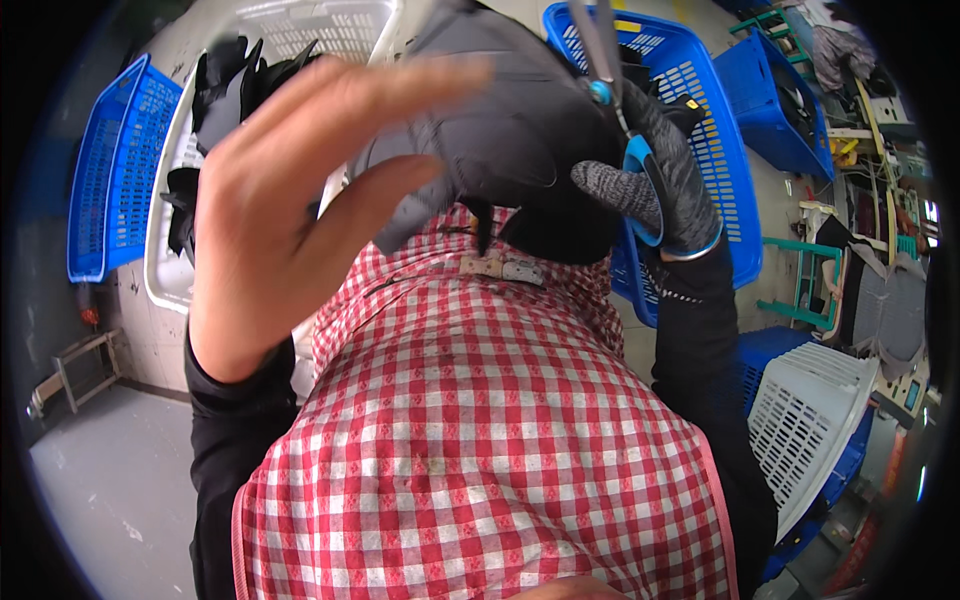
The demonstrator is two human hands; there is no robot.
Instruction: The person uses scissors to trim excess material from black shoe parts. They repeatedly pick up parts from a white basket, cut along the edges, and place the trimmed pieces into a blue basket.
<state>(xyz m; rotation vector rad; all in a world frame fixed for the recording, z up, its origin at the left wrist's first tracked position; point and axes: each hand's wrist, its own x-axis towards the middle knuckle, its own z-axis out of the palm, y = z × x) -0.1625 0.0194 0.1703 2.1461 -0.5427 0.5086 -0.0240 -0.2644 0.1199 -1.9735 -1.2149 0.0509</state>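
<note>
- The dark grey fabric panel (500,140) was up over the person's lap, between the white basket (325,20) and the blue basket (745,200), just past the red checked apron (480,420).
- The left hand (265,200) was bare and wide, with a big gap between thumb and fingers. It was up in front of the panel and all blurry, so I could not tell if it touched.
- The right hand (680,170), in a grey knit glove (690,225), was closed round the blue and black scissors (600,92), with the blades pointing away from the person. Its thumb was right by the panel's edge, but I could not tell if it pressed there.
- The panel looked light to me, and more bendy than hard, with curvy lines on it. I guessed it would flop if held by just one corner.
- It looked dull, not shiny, so I did not think it would slip much. A drop would not break it, I thought, but a scissor tip could nick it.
- The best spot to pinch seemed to be the near left edge, thumb on top and fingers under, well apart from the blades.
</note>
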